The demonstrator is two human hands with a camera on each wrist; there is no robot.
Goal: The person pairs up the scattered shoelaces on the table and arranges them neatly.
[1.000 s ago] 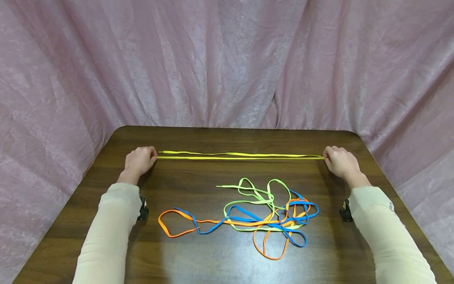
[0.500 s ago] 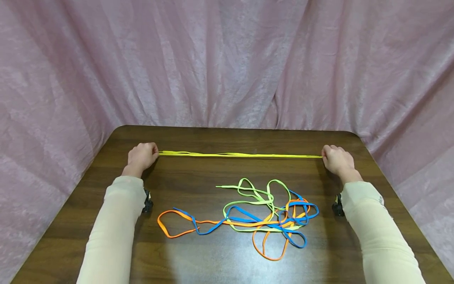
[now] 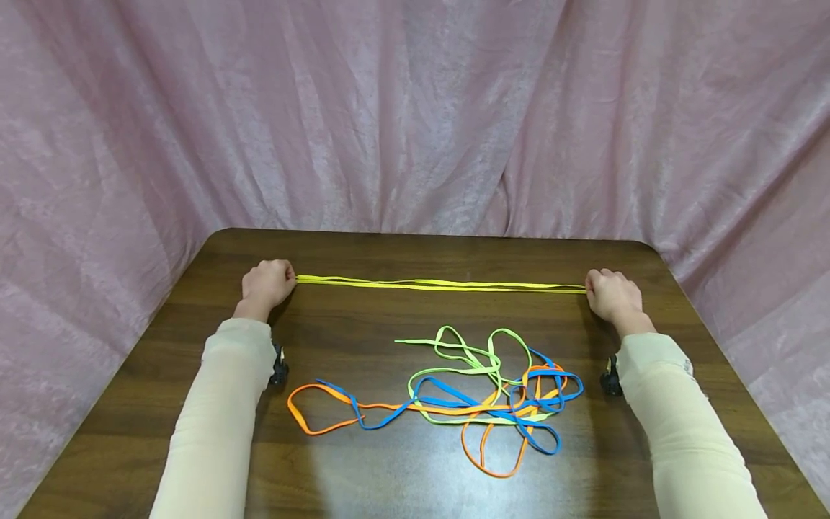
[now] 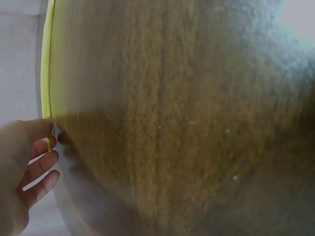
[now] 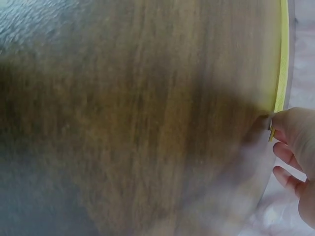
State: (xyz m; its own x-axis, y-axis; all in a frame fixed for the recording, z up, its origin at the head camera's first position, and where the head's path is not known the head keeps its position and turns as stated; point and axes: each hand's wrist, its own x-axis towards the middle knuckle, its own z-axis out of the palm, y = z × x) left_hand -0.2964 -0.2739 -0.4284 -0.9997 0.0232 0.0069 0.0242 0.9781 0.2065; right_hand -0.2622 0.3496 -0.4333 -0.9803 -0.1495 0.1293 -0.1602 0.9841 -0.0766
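Pinched at one end in left hand (image 3: 269, 281), at other in right hand (image 3: 612, 294), remaining fingers loosely bent: yellow lace (image 3: 434, 282), running between both in two near-parallel strands across far part of desk (image 3: 363, 249). Nearer the wearer, tangled together: orange lace (image 3: 454, 410), blue lace (image 3: 462, 394), green lace (image 3: 476, 370).

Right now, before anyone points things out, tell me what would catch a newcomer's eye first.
Probably the bright yellow lace, drawn across the far part of the table between the left hand and right hand. Next, likely the tangle nearer the wearer: a green lace, a blue lace and an orange lace. Behind everything hangs a pink curtain.
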